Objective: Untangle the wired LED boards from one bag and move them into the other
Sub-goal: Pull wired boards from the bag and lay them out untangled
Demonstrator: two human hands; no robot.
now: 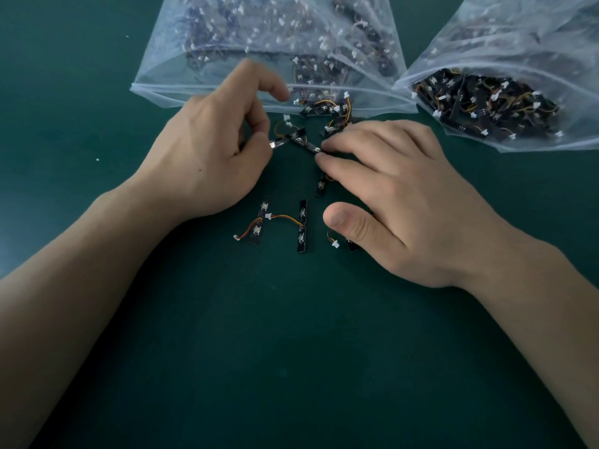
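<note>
**Still teasing the knot apart, nothing bagged yet**

The green worktop (291,351) carries two clear bags. The nearer bag (155,79) lies just beyond the left hand's knuckles, its mouth open towards the person, with boards spilling out of it. I take that one for the source. The other bag (551,27) sits beyond and outside the right hand, also holding boards.

The left hand (210,147) is curled, thumb and forefinger pinching one end of the knot of boards (298,137), which lies between the two hands. The right hand (405,189) lies flatter, its fingers nearly straight and their tips pressing on the knot's other end. Its thumb hangs free, holding nothing.

On the wrist side of both hands, a freed pair (259,225) rests on the worktop, joined by an orange wire (285,218). One more board (321,186) pokes out from under the right fingers, and a small white plug (334,244) shows beside the right thumb.

So the step in hand looks like separating. The next move likely calls for drawing the ends gently apart so the thin wires slip free rather than snag.
</note>
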